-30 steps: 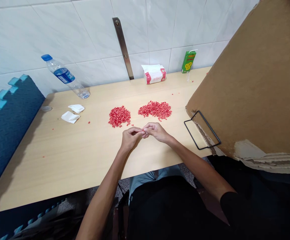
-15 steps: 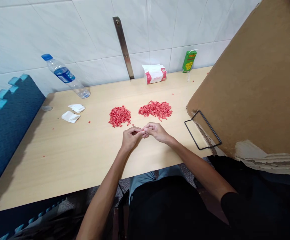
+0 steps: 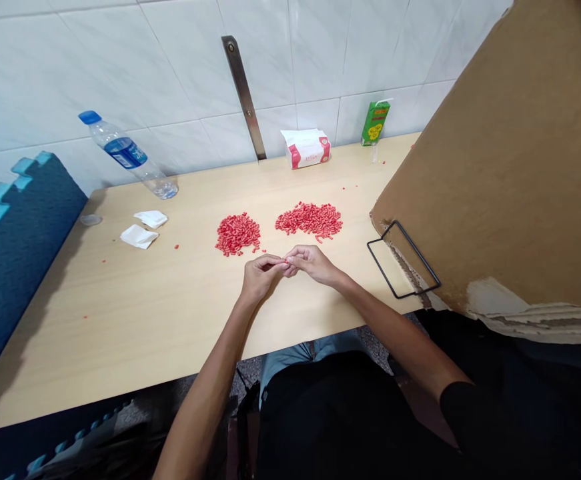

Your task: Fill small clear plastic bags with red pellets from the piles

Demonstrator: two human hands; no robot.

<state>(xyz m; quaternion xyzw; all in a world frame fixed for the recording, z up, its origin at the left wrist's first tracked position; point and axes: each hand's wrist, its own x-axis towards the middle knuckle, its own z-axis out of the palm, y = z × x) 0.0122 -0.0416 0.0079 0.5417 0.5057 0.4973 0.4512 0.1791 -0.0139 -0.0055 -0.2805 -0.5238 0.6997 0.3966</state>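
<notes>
While my left hand (image 3: 261, 277) and right hand (image 3: 313, 262) meet at the fingertips, any pinched piece too small to tell, a careless knock could scatter the heap of small red plastic pellets (image 3: 237, 234) and its twin (image 3: 310, 221) just ahead on the pale wooden worktop (image 3: 120, 333).

Coral-red plastic pellets (image 3: 239, 234) on a pale wood-grain table (image 3: 120, 347)

Both heaps share that one even red, with stray red specks dotted across the table's honey-beige surface. Behind them, the white wall tiles (image 3: 180, 67) carry faint grey veining (marble-like, though subtle). The water bottle (image 3: 125, 153) has a bright blue cap and a deep blue label, the tissue pack (image 3: 306, 148) is white with red panels, and the juice carton (image 3: 375, 123) is green with a yellow pattern. The interlocking foam mat (image 3: 30, 240) is dark navy with turquoise edges, the cardboard sheet (image 3: 500, 167) plain tan, and the sleeve (image 3: 470, 417) black.
</notes>
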